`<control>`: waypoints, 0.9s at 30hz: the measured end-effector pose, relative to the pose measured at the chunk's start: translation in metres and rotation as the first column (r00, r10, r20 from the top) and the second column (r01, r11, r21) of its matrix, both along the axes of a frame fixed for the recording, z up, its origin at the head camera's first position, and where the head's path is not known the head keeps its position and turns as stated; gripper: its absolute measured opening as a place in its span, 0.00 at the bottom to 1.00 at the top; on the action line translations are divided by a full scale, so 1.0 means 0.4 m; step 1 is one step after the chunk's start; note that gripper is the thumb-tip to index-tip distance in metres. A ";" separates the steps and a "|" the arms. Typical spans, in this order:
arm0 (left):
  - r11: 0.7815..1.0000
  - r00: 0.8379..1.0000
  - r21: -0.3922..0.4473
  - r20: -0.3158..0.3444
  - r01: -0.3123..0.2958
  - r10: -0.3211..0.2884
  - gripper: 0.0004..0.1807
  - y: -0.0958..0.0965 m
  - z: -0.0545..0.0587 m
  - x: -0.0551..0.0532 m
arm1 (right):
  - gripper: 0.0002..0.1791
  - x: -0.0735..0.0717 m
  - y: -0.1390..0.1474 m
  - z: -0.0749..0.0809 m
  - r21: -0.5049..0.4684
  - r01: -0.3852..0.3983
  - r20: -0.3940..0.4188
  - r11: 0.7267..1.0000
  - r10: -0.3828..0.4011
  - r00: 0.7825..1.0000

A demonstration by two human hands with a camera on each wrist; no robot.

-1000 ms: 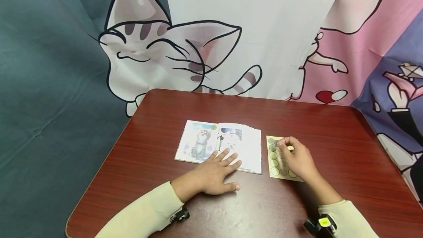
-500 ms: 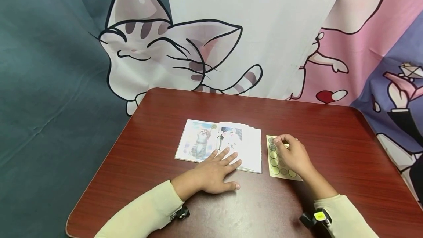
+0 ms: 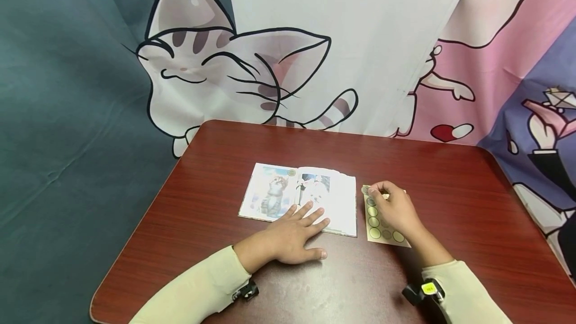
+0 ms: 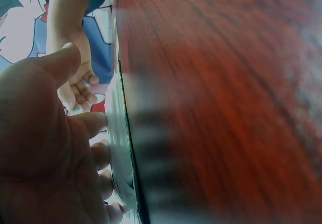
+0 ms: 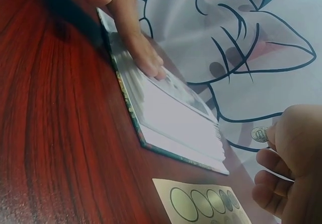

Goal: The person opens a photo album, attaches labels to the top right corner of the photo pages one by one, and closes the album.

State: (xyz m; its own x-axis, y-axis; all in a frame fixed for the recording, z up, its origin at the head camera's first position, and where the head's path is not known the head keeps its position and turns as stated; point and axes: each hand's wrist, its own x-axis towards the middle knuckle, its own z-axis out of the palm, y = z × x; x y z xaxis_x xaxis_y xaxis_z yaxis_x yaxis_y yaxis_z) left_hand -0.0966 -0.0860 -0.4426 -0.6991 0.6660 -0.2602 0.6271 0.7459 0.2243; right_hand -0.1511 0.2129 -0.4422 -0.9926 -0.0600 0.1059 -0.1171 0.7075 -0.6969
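One open book with white paper pages (image 3: 343,204) lies in the middle of the frame, with a striped kitten picture (image 3: 273,196) on its left page. Just below, the left hand (image 3: 294,239) has its fingers spread wide, the tips resting on the book's bottom part. Right of the book, a yellow paper sheet with round stickers (image 3: 373,221) lies flat. Above its top left corner, the right hand (image 3: 396,209) pinches a little round gold-grey sticker (image 5: 259,134); its marks are too tiny to read. At lower right, a bright yellow label (image 3: 429,288) has writing too small to read.
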 end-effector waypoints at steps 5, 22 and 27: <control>1.000 1.000 -0.004 0.002 0.000 0.000 0.44 0.000 0.003 0.001 | 0.16 -0.008 -0.007 -0.003 -0.005 0.003 -0.003 1.000 -0.003 1.000; 1.000 1.000 -0.011 -0.005 0.001 -0.001 0.45 0.003 -0.001 0.000 | 0.15 -0.036 -0.033 -0.012 -0.024 -0.004 0.007 1.000 0.004 1.000; 1.000 1.000 -0.005 -0.004 -0.001 0.001 0.45 0.002 -0.002 -0.001 | 0.16 -0.041 -0.041 -0.016 -0.026 -0.002 0.013 1.000 0.002 1.000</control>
State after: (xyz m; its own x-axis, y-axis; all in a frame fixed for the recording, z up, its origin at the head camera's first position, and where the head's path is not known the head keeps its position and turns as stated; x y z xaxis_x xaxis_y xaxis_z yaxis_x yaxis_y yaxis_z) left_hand -0.0969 -0.0851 -0.4436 -0.7009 0.6639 -0.2607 0.6273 0.7477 0.2176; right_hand -0.1674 0.1965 -0.4486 -0.9937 -0.0597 0.0948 -0.1097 0.6887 -0.7167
